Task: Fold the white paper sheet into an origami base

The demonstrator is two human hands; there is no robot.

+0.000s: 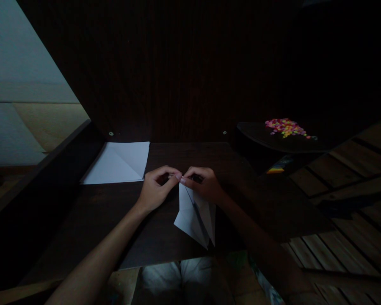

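Observation:
Between my two hands is a folded sheet of white paper (190,216), held above the dark desk, with pointed flaps hanging down toward me. My left hand (157,186) pinches its top tip between thumb and fingers. Close beside it, my right hand (205,184) also grips the top of the paper, thumb on the near side. Both sets of fingertips nearly meet at that tip. A dark gap runs down between the folded layers. The far fingers of each hand are partly hidden.
A stack of white paper sheets (120,161) with a diagonal crease on top lies at the desk's back left. Small colourful pieces (287,128) are heaped on a rounded dark shelf (257,133) at right. A tall dark panel (178,76) rises behind the desk (146,241). Slatted wood is at right.

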